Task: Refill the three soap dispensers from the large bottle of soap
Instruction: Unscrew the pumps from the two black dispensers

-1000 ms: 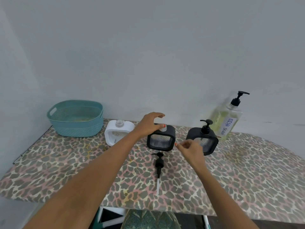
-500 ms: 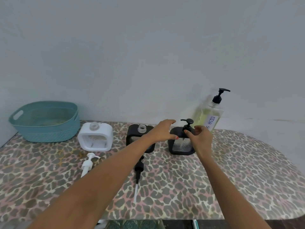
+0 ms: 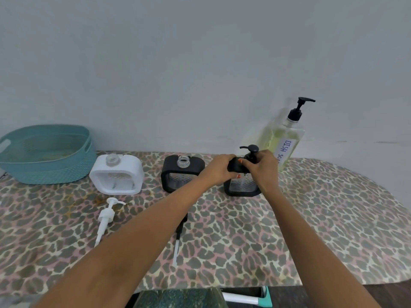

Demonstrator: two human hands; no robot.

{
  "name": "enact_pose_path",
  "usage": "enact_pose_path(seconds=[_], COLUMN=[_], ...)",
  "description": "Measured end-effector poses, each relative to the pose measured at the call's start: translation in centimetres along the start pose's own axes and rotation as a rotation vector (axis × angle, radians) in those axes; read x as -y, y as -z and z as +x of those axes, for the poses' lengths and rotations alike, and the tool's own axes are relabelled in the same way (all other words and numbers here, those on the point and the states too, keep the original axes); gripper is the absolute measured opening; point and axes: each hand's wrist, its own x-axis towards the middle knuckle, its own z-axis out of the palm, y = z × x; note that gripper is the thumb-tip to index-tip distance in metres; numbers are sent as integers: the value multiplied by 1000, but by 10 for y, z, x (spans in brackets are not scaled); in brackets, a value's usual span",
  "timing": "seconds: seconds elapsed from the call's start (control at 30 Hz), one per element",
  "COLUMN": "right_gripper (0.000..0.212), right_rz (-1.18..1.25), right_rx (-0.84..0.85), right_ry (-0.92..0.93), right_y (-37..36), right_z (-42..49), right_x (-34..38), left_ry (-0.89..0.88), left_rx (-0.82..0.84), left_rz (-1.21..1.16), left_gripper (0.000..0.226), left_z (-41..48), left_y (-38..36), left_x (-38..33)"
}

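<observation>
We shift to dispenser 3 [image 3: 241, 187] | left grip [image 3: 219, 168] clamps its shoulder, right grip [image 3: 263, 168] clamps its pump [image 3: 251, 150] | 2 already uncapped, refilling pending

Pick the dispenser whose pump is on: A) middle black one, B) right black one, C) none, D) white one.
B: the right black dispenser carries its pump, held by the left hand and right hand; the white dispenser and middle black dispenser show open necks.

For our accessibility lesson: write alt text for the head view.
Two hands grip a black soap dispenser: left hand on its body, right hand at its pump. A second black dispenser and a white dispenser stand open, their pumps lying on the table.
</observation>
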Motion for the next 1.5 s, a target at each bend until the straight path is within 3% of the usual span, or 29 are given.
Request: enact_pose_path(seconds=[0.4,0.67,0.8,0.9,1.07,1.23,1.4,1.5], right_gripper=[31,25,39,39,28,31,19,24], right_rz=[-112,-10,-132,-108,-115,-130,99,78], right_rx=[155,455,301,138,127,257,567,565], right_ry=[92,85,70,57,56,99,78,14], right_y=[10,30,19,7,5,16,38,34], right_z=[12,24,18,10,10,17,25,26], right_x=[-3,-3,-2,0,3,-3,-2,0], left_ry=[20,32,32,29,33,44,41,48], left_rx=[13,9,2,5,8,9,27,22], left_rz=[7,-19,-25,-10,9,1,-38,-47], left_gripper=[48,45,45,47,47,51,52,53], left_z=[1,0,-1,-1,0,0,-1,0], left_y=[-1,-1,0,-1,0,-1,-1,-1], left_x=[2,2,4,3,3,2,2,3])
